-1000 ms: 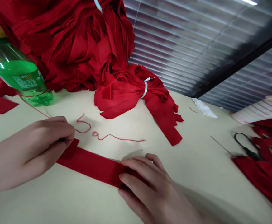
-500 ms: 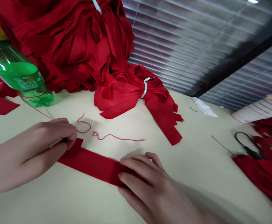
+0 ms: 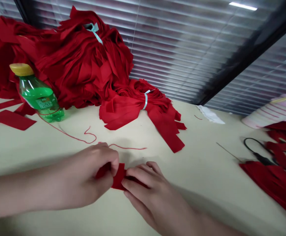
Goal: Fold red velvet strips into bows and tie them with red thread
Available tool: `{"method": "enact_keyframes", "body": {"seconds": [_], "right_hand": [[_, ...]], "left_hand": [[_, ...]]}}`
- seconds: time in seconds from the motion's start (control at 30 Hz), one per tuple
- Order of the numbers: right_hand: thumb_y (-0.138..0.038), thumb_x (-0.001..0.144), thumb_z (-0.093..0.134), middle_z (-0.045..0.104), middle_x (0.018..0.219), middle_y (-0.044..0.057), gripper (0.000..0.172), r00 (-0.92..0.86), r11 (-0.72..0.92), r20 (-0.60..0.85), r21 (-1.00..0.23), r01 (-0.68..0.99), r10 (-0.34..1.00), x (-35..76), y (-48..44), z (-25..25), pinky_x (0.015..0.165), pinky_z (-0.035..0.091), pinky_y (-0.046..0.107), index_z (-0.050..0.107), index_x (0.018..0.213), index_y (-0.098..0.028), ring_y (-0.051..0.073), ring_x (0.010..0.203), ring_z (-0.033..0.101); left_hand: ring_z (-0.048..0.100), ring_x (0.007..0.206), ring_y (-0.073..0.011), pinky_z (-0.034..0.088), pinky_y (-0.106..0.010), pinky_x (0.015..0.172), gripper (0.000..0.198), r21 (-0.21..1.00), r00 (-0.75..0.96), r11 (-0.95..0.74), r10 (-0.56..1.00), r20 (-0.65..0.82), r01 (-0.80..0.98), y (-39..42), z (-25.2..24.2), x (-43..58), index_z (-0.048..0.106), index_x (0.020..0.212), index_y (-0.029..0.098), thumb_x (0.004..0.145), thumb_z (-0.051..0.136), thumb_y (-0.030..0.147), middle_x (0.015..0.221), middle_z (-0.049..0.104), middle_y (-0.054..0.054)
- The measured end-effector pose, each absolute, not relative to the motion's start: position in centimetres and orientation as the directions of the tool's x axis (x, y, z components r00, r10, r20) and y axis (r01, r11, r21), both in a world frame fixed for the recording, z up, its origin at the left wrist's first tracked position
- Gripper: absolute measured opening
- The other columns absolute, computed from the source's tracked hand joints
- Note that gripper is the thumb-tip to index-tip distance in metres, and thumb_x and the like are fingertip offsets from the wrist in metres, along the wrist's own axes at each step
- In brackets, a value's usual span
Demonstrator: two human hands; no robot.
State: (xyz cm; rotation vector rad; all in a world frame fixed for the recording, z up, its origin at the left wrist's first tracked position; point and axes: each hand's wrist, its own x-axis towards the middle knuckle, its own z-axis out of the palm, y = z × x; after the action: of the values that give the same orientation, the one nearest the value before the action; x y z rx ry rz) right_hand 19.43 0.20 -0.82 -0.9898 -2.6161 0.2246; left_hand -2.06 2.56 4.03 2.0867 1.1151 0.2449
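A red fabric strip [image 3: 118, 178] lies on the pale table between my two hands, most of it covered by my fingers. My left hand [image 3: 93, 177] is closed in a pinch on the strip's left part, which looks folded over. Close by on the right, my right hand [image 3: 146, 188] grips the other end, its fingers curled over the cloth against the tabletop. Just beyond my left hand runs a loose red thread [image 3: 129, 148]. Another red thread [image 3: 69, 134] trails from the green bottle toward that same hand.
A green bottle [image 3: 43, 100] with a yellow cap stands at left before a large heap of red fabric [image 3: 76, 65]. A tied bundle of red strips [image 3: 130, 105] lies mid-table. Rightward are a striped cup [image 3: 268, 113], a black cable [image 3: 258, 155] and more red cloth [image 3: 268, 183].
My left hand has moved right, close to my right hand, bringing its end of the red strip over. Less of the strip shows between them. The view has shifted, showing more at left.
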Motion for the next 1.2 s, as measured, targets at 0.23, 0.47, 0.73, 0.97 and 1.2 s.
{"method": "enact_keyframes", "body": {"seconds": [0.23, 0.47, 0.73, 0.97, 1.2], "right_hand": [[-0.016, 0.088, 0.05, 0.064, 0.081, 0.0, 0.013, -0.62, 0.732, 0.392, -0.422, 0.535, 0.68, 19.9, -0.1, -2.3, 0.08, 0.036, 0.032, 0.062, 0.086, -0.019, 0.014, 0.075, 0.056], [-0.014, 0.084, 0.051, 0.063, 0.075, -0.001, 0.014, -0.535, 0.739, 0.514, -0.398, 0.544, 0.671, 19.8, -0.2, -2.7, 0.077, 0.036, 0.032, 0.052, 0.07, -0.017, 0.012, 0.066, 0.055], [-0.011, 0.082, 0.054, 0.068, 0.084, 0.001, 0.011, -0.486, 0.721, 0.54, -0.424, 0.547, 0.687, 19.6, -0.4, -2.7, 0.08, 0.035, 0.033, 0.061, 0.084, -0.019, 0.014, 0.074, 0.06], [-0.011, 0.083, 0.051, 0.066, 0.086, 0.002, 0.018, -0.539, 0.74, 0.521, -0.338, 0.582, 0.662, 19.9, -0.4, -2.6, 0.081, 0.037, 0.032, 0.066, 0.083, -0.021, 0.012, 0.072, 0.059], [-0.01, 0.082, 0.053, 0.063, 0.103, 0.006, 0.019, -0.522, 0.745, 0.562, -0.293, 0.599, 0.641, 19.7, -0.4, -2.4, 0.086, 0.039, 0.033, 0.067, 0.079, -0.022, 0.013, 0.078, 0.061]], "left_hand": [[0.051, 0.068, -0.011, 0.041, -0.02, 0.06, 0.015, 0.686, 0.679, -0.446, 0.728, -0.096, 0.575, 2.8, 1.8, 0.4, 0.05, 0.073, 0.019, 0.075, 0.042, 0.006, 0.074, 0.054, 0.002], [0.051, 0.081, -0.0135, 0.041, -0.023, 0.069, 0.022, 0.692, 0.729, -0.507, 0.683, -0.042, 0.515, 2.7, 1.1, 0.1, 0.048, 0.079, 0.019, 0.074, 0.04, -0.001, 0.081, 0.055, 0.001], [0.048, 0.084, -0.0156, 0.04, -0.027, 0.074, 0.019, 0.562, 0.76, -0.602, 0.645, -0.075, 0.567, 2.6, 1.3, -0.3, 0.049, 0.079, 0.018, 0.081, 0.041, 0.001, 0.087, 0.048, -0.002], [0.048, 0.092, -0.0172, 0.042, -0.029, 0.079, 0.024, 0.55, 0.772, -0.61, 0.627, -0.106, 0.571, 2.7, 1.7, -0.5, 0.055, 0.084, 0.019, 0.08, 0.044, -0.001, 0.094, 0.048, -0.003], [0.047, 0.105, -0.0199, 0.044, -0.032, 0.087, 0.027, 0.526, 0.778, -0.64, 0.625, -0.066, 0.56, 2.8, 1.7, -0.6, 0.058, 0.088, 0.019, 0.078, 0.045, -0.002, 0.1, 0.05, -0.006]]}}
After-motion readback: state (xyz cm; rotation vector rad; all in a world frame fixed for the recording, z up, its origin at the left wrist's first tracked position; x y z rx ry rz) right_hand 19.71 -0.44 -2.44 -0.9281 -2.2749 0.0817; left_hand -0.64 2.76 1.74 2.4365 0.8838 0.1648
